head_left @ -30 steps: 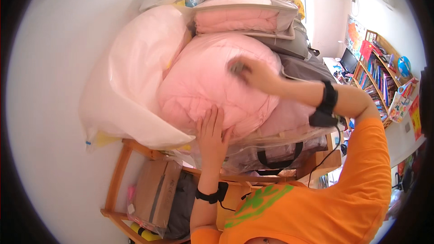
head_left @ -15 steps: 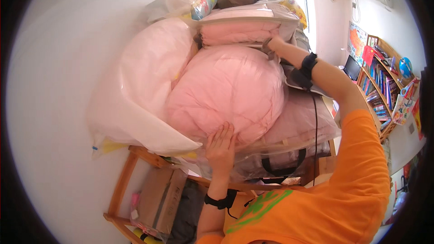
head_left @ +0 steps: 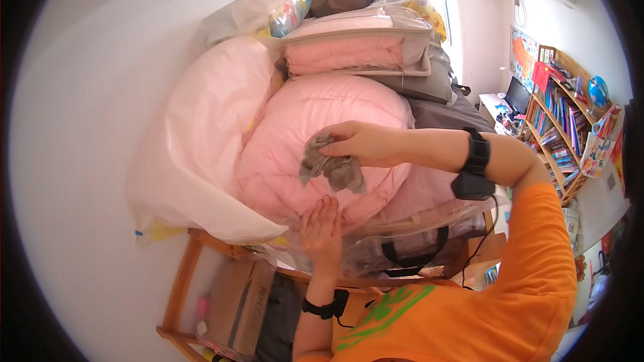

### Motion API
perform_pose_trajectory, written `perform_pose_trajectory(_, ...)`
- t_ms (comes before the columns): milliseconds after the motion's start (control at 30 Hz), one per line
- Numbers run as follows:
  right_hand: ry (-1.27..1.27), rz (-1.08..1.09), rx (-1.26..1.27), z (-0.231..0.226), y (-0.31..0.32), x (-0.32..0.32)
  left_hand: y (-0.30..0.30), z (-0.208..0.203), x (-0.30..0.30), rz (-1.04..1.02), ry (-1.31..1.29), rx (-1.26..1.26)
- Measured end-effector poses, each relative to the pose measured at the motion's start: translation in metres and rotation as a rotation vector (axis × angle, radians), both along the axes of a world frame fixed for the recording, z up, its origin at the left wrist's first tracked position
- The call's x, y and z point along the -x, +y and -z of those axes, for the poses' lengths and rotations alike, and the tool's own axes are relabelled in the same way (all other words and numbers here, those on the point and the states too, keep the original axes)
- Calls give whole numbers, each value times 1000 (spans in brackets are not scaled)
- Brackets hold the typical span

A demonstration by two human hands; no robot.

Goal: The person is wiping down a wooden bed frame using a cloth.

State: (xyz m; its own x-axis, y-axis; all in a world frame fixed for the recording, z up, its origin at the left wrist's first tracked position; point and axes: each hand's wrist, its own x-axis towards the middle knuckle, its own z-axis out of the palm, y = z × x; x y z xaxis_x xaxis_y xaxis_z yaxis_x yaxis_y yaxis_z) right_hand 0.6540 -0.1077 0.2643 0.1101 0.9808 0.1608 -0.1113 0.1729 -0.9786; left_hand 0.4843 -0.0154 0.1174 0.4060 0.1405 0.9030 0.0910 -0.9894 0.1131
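Observation:
A big pink quilt in a clear bag (head_left: 288, 127) bulges at the middle of a pile of bedding. My left hand (head_left: 322, 234) lies flat against its lower front, fingers stretched out. Above that, my right hand (head_left: 362, 144) grips a crumpled grey cloth (head_left: 335, 169), whose loose ends hang down in front of the pink quilt. Behind the quilt sits a grey-edged storage bag (head_left: 349, 53) with pink bedding inside. To the left leans a large whitish plastic bag (head_left: 194, 134), stuffed full.
Under the pile is a wooden frame (head_left: 180, 281) with a cardboard box (head_left: 235, 302) on its lower level. A clear bag with a black handle (head_left: 419, 255) rests below the quilt. Further right stand a bookshelf (head_left: 560, 121) and a globe (head_left: 599, 90).
My right hand has come from the far right edge of the quilt toward its middle, bringing the grey cloth. My left hand stays on the quilt's front.

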Motion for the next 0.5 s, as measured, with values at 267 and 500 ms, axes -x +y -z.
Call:
perform_pose_trajectory(267, 134, 316, 31, -26, -53, -72, 4, -1, 0, -35, 8, -110)
perform_pose_trajectory(500, -149, 853, -102, -76, -117, -244, 10, 3, -1, -37, 27, -128)
